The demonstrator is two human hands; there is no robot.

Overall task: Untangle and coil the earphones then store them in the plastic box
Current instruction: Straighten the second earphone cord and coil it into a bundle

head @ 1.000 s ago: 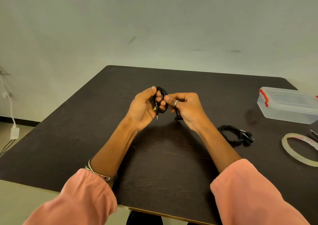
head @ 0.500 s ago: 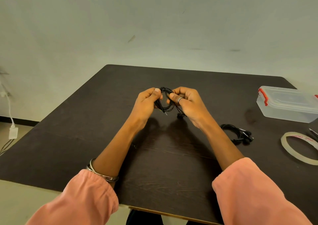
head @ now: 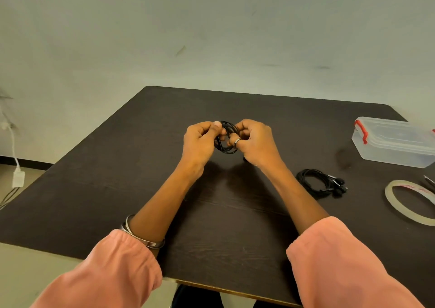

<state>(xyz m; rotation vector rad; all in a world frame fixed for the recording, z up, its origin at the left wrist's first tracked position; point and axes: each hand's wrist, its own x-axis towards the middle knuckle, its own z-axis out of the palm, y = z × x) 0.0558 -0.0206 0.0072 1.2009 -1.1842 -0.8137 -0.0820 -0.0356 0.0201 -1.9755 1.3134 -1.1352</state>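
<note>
You've got the black earphones [head: 226,138] up off the table [head: 117,178] between both hands, near its middle. Left hand [head: 200,142] pinches the loops w/ thumb and curled fingers on one side; right hand [head: 255,142] has its fingers curled round the other side, ring finger hooked in front. The cord looks mostly bundled into a small coil, though the plug and buds are hidden behind your fingers, so I can't tell if any tail is loose.

To finish the coil well: keep the left pinch fixed as the anchor, let the right hand feed each turn flat against the last, same size, no twist. Don't pull hard; thin cable kinks easily. Tuck the loose end thru the loops before you let go, or it'll prob spring open.

A second coiled pair [head: 320,182] already lies on the table to your right, not yet boxed. The plastic box [head: 395,142] sits beyond it at the far right, lid on, red clips; you'll need to open it. Tape roll [head: 409,204] lies near the right edge.

Surface is dark wood-grain, matte. Plain pale wall behind, a white charger and cable at the left on the floor side.
</note>
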